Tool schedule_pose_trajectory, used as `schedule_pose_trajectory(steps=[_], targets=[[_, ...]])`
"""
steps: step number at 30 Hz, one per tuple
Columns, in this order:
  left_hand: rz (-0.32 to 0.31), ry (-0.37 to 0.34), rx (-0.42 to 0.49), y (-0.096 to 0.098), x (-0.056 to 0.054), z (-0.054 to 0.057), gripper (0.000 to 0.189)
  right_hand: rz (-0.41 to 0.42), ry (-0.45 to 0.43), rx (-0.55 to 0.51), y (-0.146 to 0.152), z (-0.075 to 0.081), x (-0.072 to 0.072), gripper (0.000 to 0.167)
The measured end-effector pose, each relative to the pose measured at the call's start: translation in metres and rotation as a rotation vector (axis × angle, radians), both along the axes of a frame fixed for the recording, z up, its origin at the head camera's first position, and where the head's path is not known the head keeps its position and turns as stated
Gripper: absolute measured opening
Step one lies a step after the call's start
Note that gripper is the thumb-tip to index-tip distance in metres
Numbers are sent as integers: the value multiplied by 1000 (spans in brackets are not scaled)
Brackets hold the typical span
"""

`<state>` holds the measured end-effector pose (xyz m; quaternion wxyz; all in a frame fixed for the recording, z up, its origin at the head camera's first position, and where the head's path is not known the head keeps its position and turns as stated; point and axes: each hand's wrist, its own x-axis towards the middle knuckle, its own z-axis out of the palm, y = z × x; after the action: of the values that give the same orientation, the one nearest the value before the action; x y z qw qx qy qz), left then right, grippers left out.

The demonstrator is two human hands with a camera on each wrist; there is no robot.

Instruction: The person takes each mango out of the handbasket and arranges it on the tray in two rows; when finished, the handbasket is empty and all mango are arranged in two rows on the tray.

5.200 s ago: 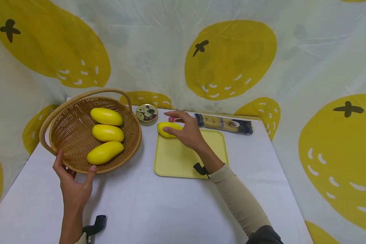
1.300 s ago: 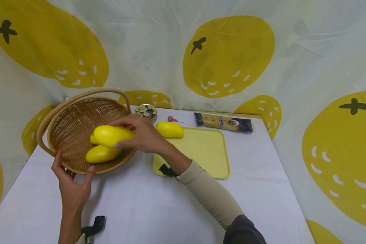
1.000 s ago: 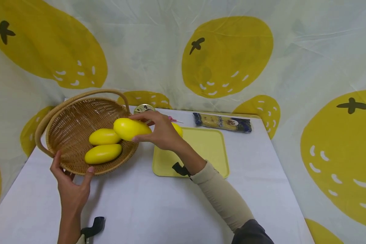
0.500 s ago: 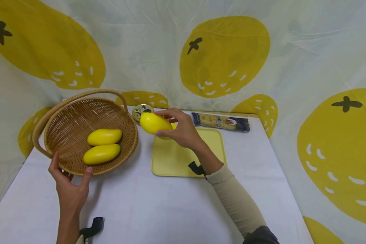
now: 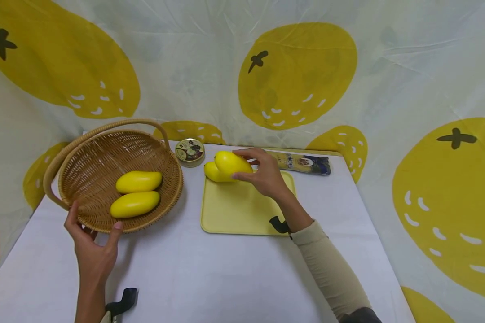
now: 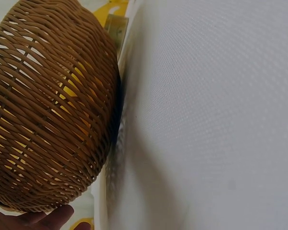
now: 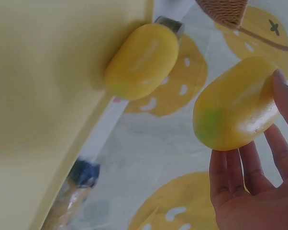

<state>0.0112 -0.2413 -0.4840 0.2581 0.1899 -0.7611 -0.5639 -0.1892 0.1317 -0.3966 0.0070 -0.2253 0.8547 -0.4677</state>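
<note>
My left hand (image 5: pixel 94 251) holds the near rim of a wicker basket (image 5: pixel 89 175), thumb at the front edge; the basket leans toward me. Two yellow mangoes, an upper one (image 5: pixel 138 182) and a lower one (image 5: pixel 135 204), lie inside it. My right hand (image 5: pixel 264 175) grips another mango (image 5: pixel 228 162) between thumb and fingers. That mango (image 7: pixel 237 103) is up in the air in the right wrist view. In the head view it overlaps a mango (image 5: pixel 212 172) lying at the far left corner of a pale yellow tray (image 5: pixel 238 213).
A round tin (image 5: pixel 190 151) stands between basket and tray at the back. Behind the tray lies a pasta packet (image 5: pixel 307 163), partly covered by my right hand. A fruit-print cloth (image 5: pixel 210 67) hangs behind the white-covered table (image 5: pixel 194 278).
My right hand let go of a mango on the tray, took another from the basket and carried it right, over the tray. The basket went from three mangoes to two. My left hand kept its grip.
</note>
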Motion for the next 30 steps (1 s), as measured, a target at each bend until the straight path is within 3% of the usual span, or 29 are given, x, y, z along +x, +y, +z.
schedule_pose_trajectory(steps=[11,17,30], targets=[[-5,9,-6,0,1,0,102,-72,-27,70,37,-22,-12,57],[-5,4,-6,-1,1,1,101,-111,9,146,53,-36,-20,57],[-15,17,-20,-4,1,-1,101,-122,-6,296,74,-61,-33,58]])
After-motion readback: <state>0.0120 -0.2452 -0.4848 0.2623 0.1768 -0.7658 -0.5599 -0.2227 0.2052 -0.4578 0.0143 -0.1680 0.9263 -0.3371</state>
